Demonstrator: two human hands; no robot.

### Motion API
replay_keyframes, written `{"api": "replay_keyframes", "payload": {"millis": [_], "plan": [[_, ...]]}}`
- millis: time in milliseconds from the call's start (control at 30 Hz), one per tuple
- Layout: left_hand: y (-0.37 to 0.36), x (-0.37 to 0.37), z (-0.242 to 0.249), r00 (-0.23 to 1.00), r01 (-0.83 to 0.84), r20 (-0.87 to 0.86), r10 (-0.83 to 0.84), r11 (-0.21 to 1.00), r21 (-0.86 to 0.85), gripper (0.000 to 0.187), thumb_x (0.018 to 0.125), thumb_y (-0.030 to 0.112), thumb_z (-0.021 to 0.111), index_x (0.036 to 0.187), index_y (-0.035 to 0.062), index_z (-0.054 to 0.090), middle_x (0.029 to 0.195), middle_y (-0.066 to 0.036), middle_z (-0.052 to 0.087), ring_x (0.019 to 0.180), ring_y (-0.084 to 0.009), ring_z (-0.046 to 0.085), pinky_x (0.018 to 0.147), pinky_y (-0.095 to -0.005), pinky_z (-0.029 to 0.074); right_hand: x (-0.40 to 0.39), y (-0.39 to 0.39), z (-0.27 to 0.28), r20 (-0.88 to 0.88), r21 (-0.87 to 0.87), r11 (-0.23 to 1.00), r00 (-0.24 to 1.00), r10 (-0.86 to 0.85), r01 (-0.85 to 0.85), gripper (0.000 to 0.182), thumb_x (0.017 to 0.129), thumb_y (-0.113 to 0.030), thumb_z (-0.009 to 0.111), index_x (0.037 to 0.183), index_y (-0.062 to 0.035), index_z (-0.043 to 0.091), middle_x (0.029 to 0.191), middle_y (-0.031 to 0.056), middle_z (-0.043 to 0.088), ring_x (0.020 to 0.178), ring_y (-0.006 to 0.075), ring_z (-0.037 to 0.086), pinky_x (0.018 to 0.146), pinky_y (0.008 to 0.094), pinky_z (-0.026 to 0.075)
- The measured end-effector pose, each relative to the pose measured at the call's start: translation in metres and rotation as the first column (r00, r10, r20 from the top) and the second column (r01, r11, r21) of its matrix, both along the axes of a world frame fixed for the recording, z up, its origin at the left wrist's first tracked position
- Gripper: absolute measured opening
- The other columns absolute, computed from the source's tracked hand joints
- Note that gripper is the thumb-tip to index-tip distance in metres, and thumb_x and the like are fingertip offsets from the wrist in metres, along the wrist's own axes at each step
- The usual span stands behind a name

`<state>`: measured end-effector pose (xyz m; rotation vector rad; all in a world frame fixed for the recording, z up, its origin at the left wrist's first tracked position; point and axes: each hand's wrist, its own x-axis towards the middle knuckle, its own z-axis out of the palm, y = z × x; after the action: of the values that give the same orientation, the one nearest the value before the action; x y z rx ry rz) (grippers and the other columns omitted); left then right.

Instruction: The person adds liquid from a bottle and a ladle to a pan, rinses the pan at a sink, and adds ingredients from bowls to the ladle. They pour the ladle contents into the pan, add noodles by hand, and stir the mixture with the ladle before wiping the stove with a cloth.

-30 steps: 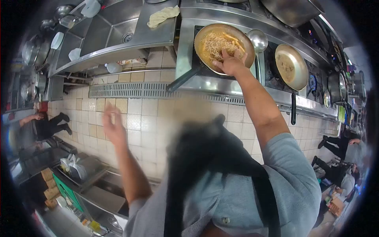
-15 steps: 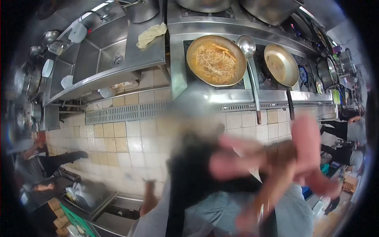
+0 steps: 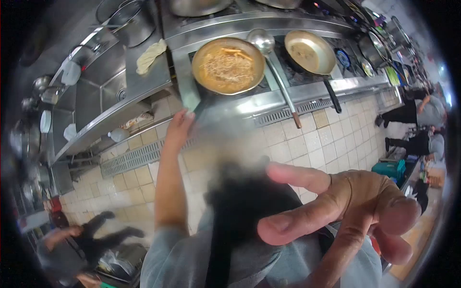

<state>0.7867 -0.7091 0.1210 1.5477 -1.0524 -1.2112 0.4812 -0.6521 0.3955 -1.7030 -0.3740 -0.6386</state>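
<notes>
My left hand (image 3: 178, 128) is stretched out to the stove's front edge, its fingers closed around the dark handle of a frying pan (image 3: 196, 74). Thin, pale, noodle-like strands (image 3: 228, 69) lie in orange sauce inside that pan, with a few thicker orange sticks near the far rim. Large and close to the camera, my right hand (image 3: 353, 199) holds nothing; its fingers are spread and bent. A long-handled ladle (image 3: 280, 79) rests between this pan and a second frying pan (image 3: 324, 53), which holds a little brownish liquid and has a black handle pointing toward me.
A blue flame (image 3: 343, 57) burns right of the second pan. Large pots (image 3: 199, 6) stand behind the burners. To the left are a steel sink (image 3: 103, 91) and a crumpled cloth (image 3: 150, 56). Co-workers (image 3: 425, 108) stand at right; another person (image 3: 65, 254) is at lower left.
My left hand has reached forward from near my body to the frying pan's handle. My right hand, blurred before, now shows sharply with fingers spread. The view has shifted and tilted.
</notes>
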Motion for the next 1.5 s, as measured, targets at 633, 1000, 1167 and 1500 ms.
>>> {"api": "replay_keyframes", "payload": {"millis": [633,1000,1167,1500], "plan": [[0.035,-0.059,0.005,0.916,-0.112,-0.356,0.182,0.971,0.21,0.023,0.093,0.032,0.056,0.092,0.0101,0.05,0.063,-0.001,0.049,0.038,-0.0056,0.033,0.034,-0.0202,0.027,-0.278,0.097,-0.374,-0.675,-0.658,0.18,-0.466,-0.572,0.731,0.015,0.083,-0.014,0.059,0.077,-0.0009,0.061,0.075,0.0169,0.063,0.072,0.0302,0.06,0.065,0.0382,0.047],[0.04,-0.079,-0.012,0.851,-0.172,-0.444,0.28,0.948,0.267,0.021,0.095,0.03,0.053,0.099,0.0102,0.049,0.066,-0.002,0.05,0.04,-0.006,0.034,0.036,-0.0211,0.029,-0.397,0.215,-0.488,-0.761,-0.493,0.853,-0.391,-0.518,-0.171,0.016,0.067,-0.029,0.071,0.075,-0.0158,0.069,0.068,0.0047,0.067,0.066,0.0195,0.065,0.063,0.0375,0.051],[0.03,-0.082,0.003,0.844,-0.117,-0.481,0.236,0.957,0.264,0.022,0.095,0.031,0.053,0.101,0.0096,0.048,0.068,-0.003,0.051,0.04,-0.0069,0.035,0.038,-0.0224,0.03,-0.369,0.157,-0.508,-0.791,-0.441,0.879,-0.541,-0.286,0.18,0.011,0.082,-0.015,0.059,0.077,-0.0064,0.064,0.061,0.0069,0.061,0.049,0.0182,0.057,0.044,0.0319,0.045],[0.041,-0.059,-0.035,0.693,-0.008,-0.698,0.179,0.97,0.241,0.042,0.096,0.051,0.04,0.104,0.0116,0.053,0.074,-0.004,0.061,0.051,-0.0148,0.052,0.048,-0.0283,0.042,-0.21,0.071,-0.411,-0.989,-0.066,-0.094,-0.077,-0.123,0.993,0.014,0.083,-0.011,0.061,0.093,-0.0024,0.06,0.067,0.0067,0.06,0.053,0.0128,0.056,0.042,0.0272,0.044]]}}
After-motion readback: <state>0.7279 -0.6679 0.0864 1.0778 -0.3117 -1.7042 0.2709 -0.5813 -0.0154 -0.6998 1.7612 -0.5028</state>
